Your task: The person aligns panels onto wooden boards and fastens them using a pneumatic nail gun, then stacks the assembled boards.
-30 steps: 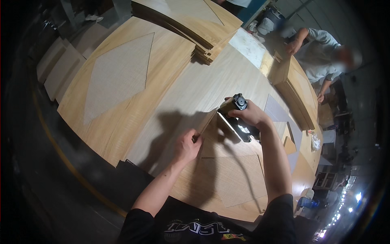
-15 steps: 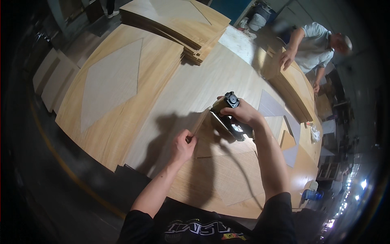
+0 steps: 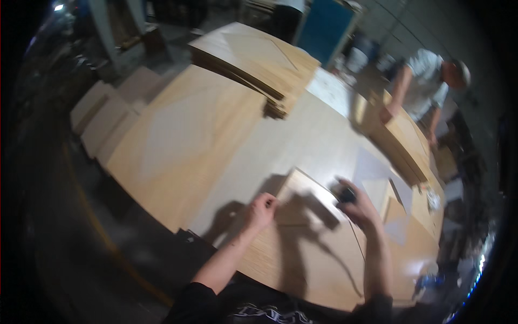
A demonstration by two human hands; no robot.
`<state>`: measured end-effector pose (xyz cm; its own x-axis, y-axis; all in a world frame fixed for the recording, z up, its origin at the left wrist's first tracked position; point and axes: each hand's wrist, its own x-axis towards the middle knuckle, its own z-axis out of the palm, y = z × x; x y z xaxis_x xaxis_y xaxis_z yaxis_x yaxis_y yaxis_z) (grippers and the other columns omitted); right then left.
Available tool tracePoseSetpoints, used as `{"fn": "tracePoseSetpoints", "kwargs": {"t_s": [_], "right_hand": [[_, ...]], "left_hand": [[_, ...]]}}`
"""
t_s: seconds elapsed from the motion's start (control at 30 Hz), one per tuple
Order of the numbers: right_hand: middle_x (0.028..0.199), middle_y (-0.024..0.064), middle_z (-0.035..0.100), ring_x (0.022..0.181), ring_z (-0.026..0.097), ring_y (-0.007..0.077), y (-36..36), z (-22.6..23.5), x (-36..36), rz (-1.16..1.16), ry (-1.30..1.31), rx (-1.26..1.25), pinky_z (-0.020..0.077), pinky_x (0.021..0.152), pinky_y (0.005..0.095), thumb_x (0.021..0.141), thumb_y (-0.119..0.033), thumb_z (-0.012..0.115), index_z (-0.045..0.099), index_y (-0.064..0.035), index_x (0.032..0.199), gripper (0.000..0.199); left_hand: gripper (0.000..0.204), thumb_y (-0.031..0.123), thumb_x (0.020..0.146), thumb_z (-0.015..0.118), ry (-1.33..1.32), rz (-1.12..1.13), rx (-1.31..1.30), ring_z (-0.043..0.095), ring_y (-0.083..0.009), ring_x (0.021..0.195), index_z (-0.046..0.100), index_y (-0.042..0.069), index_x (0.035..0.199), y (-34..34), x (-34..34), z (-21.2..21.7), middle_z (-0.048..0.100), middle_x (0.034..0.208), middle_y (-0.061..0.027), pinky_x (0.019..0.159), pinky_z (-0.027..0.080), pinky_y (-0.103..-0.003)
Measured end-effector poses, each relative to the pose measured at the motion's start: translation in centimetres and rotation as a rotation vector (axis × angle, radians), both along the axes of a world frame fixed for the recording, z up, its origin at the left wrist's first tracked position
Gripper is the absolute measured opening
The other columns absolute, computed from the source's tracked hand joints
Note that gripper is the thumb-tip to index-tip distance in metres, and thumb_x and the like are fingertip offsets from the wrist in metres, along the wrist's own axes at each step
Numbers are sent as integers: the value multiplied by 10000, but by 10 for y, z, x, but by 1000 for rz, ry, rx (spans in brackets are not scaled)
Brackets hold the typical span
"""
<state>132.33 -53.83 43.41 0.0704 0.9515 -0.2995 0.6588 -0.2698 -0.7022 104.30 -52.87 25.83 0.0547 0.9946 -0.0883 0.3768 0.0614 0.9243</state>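
In front of me lies a pale wood panel (image 3: 297,189) with thin lines marking a diamond on its face. My left hand (image 3: 261,210) is closed on the panel's left edge, fingers curled. On the other side, my right hand (image 3: 364,211) grips a small dark handheld power tool, which looks like a trim router (image 3: 345,193), at the panel's far right edge. The tool is blurred, and its base is hard to make out. Shadows of my arms and the tool fall across the panel.
Wide wood-grain panels with diamond inlays lie stacked at left (image 3: 183,146) and far back (image 3: 259,54). Grey diamond sheets (image 3: 372,167) and a brown offcut (image 3: 395,208) lie to the right. A co-worker (image 3: 426,81) leans over another panel stack (image 3: 402,140).
The trim router and my right hand have moved right along the panel, from its far left corner to its far right edge. My left hand still holds the left edge. The view has shifted.
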Motion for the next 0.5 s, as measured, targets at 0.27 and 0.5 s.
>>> {"fn": "tracePoseSetpoints", "kwargs": {"t_s": [0.27, 0.5], "right_hand": [[1167, 67, 651, 1049, 609, 190, -196, -70, 179, -413, -32, 245, 489, 947, 321, 1052, -190, 564, 503, -1, 1402, 402], [1122, 77, 640, 1049, 568, 220, -280, -168, 256, -580, 256, 424, 467, 934, 380, 1060, -229, 500, 548, -34, 1261, 284]], "left_hand": [[267, 264, 930, 700, 241, -58, 165, 665, -311, 1007, 707, 104, 1144, -99, -40, -5, 674, 1010, -99, 865, 536, -416], [278, 259, 861, 767, 354, 60, 82, 665, -324, 957, 694, 57, 1036, -147, -63, 32, 670, 967, -129, 837, 534, -447]]}}
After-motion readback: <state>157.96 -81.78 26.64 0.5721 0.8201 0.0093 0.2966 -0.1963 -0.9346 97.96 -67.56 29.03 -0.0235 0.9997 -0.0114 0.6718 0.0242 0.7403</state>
